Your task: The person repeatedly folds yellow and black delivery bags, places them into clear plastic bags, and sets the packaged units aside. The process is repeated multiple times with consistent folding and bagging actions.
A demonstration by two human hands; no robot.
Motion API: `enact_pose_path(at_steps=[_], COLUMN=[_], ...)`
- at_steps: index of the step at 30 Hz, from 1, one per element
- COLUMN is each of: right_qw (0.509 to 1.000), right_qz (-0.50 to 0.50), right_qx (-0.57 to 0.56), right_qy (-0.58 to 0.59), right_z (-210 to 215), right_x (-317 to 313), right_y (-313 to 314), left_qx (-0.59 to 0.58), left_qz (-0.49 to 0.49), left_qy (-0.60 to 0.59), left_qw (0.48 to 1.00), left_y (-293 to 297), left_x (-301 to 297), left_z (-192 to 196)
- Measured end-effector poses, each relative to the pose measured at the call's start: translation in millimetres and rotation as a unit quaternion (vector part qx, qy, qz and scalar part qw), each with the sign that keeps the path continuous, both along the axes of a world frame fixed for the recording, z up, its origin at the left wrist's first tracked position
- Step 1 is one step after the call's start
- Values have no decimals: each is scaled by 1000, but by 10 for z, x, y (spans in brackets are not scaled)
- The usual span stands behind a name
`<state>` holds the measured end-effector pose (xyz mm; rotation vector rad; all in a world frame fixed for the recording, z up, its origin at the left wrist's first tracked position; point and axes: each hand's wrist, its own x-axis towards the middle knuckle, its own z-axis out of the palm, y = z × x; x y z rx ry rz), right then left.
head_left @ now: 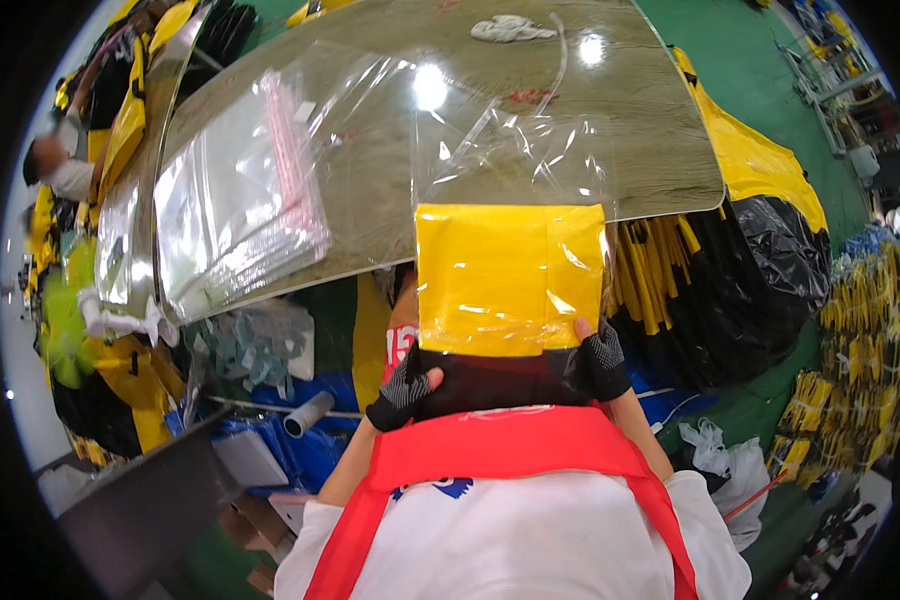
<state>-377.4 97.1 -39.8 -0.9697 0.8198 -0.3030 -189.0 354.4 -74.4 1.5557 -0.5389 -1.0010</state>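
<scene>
Against the table's near edge I hold a folded yellow-and-black piece (510, 275), its material looking smooth and sheet-like. A clear plastic bag (515, 160) covers its yellow part, and the bag's loose far end lies over the table. My left hand (402, 392), in a black dotted fingerless glove, grips the near left corner, thumb on top. At the near right corner my right hand (602, 365), gloved the same way, grips with its thumb up on the yellow face. Most fingers of both hands are hidden underneath the piece.
A stack of clear bags (240, 190) with a pink strip lies on the glossy table (370, 200). A crumpled white cloth (510, 29) sits at its far side. Yellow-and-black bundles (710, 290) stand on the right. Another person (70, 165) is at the far left.
</scene>
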Motion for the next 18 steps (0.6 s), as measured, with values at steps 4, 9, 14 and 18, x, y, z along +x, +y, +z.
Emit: enact_pose_path(at_steps=[4,9,14,18], right_qw=[996,990,993,993], right_qz=[79,134,93,90], right_qx=[-44,-32,33,-77], right_qy=[-25,-13,-66,1], right_z=[-33,135,50,67], right_x=[-72,-67,-18,-12], right_y=[-51,-52,-21,-13], left_qx=[135,198,-79,55], left_qz=[75,54,34,3], left_qy=[-62,-162,161,-35], left_qw=[986,965,983,998], left_y=[-300,-131,-487,-515], left_x=[58,84,339,236], left_z=[344,282,572,324])
